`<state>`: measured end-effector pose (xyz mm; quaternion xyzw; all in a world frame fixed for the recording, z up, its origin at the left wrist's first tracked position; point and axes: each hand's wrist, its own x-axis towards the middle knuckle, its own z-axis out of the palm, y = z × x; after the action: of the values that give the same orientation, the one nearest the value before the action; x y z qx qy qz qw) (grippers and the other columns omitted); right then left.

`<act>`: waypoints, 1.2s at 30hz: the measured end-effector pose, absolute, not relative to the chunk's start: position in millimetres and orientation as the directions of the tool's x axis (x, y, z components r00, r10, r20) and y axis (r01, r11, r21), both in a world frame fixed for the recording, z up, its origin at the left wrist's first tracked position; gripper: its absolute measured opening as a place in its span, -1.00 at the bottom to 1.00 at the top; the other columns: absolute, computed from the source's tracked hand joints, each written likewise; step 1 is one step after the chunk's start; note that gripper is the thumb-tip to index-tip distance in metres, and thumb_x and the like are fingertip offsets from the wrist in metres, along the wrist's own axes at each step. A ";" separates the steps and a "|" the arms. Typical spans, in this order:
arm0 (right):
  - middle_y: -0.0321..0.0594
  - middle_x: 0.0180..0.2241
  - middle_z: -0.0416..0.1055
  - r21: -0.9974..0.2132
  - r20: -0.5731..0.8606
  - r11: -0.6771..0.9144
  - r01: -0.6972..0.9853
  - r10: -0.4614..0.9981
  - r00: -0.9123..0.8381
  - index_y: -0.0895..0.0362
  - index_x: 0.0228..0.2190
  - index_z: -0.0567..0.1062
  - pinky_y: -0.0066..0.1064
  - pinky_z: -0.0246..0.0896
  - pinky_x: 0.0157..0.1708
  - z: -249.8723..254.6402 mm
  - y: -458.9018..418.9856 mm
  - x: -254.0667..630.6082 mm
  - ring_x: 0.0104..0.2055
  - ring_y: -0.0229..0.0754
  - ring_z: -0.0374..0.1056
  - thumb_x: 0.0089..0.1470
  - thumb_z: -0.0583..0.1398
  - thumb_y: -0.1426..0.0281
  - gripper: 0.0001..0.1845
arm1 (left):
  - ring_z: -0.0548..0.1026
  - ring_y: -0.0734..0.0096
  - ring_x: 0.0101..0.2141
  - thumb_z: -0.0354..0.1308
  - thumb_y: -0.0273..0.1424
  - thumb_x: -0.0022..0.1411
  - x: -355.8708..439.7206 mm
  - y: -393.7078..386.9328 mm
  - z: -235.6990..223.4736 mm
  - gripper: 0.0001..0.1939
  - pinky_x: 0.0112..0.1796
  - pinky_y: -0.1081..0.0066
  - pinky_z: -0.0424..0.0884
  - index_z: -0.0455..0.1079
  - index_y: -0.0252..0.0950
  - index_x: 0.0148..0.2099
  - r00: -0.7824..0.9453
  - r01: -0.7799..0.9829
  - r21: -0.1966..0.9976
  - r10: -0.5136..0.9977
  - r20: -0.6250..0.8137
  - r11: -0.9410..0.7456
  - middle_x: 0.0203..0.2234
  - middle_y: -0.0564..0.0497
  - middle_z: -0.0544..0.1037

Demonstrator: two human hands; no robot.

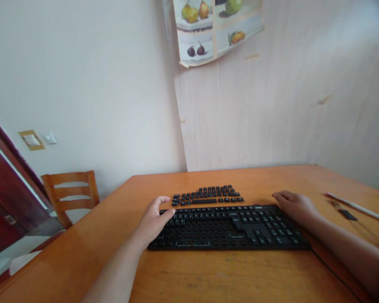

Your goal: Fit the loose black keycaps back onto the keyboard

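A black keyboard (pixel 208 227) lies flat on the wooden table. Keycaps sit along its top rows and right side, while much of its left and middle shows bare key sockets. Behind it, loose black keycaps (pixel 213 193) are set out in rows, with a long space bar (pixel 204 201) in the front row. My left hand (pixel 154 219) is at the keyboard's left end, thumb and index finger apart, the thumb over its upper left corner. My right hand (pixel 292 205) rests by the upper right corner, fingers stretched out. I see nothing held in either hand.
On the right of the table (pixel 214 273) lie a white stick-like tool (pixel 360 208) and a small black object (pixel 348 215). A cable (pixel 334 275) runs from the keyboard past my right forearm. A wooden chair (pixel 71 191) stands left; a wall rises behind.
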<state>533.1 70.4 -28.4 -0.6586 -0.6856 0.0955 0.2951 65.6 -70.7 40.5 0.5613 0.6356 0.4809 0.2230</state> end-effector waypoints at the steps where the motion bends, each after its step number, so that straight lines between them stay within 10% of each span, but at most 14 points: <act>1: -0.10 -0.24 0.58 -0.515 0.275 0.117 0.849 0.961 0.035 0.06 -0.29 0.61 -0.28 0.24 -0.18 -28.3 70.2 533.0 -0.16 0.03 0.45 0.12 0.06 0.08 -0.57 | 0.36 0.04 0.09 0.30 -0.23 0.03 67.7 -71.9 39.3 -0.53 0.13 0.16 0.18 0.42 -0.21 0.01 -0.263 0.524 0.848 0.931 0.251 -0.080 0.03 -0.12 0.48; 14: -0.12 -0.28 0.57 -0.444 0.247 0.109 0.890 0.969 0.005 0.01 -0.28 0.60 -0.27 0.22 -0.23 -29.2 69.9 531.0 -0.19 0.03 0.45 0.13 0.04 0.04 -0.56 | 0.16 -0.15 0.22 0.35 -0.27 -0.14 77.5 -65.3 23.2 -0.29 0.19 0.01 0.00 0.35 -0.11 0.13 -0.216 0.846 0.532 0.905 0.366 -0.014 0.16 -0.14 0.36; 36: -0.11 -0.24 0.57 -0.437 0.236 0.107 0.893 0.972 0.000 0.04 -0.31 0.59 -0.28 0.20 -0.26 -26.0 68.3 529.2 -0.17 0.03 0.45 0.14 0.02 0.05 -0.55 | -0.05 -0.26 0.31 0.34 -0.20 -0.08 75.9 -64.4 17.5 -0.28 0.20 -0.21 -0.34 0.30 -0.09 0.18 -0.292 0.838 0.541 0.892 0.344 0.065 0.25 -0.20 0.26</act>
<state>529.2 68.3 -26.0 -0.6635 -0.7027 0.0805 0.2440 75.9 -64.4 17.5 0.5938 0.7287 0.3390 0.0400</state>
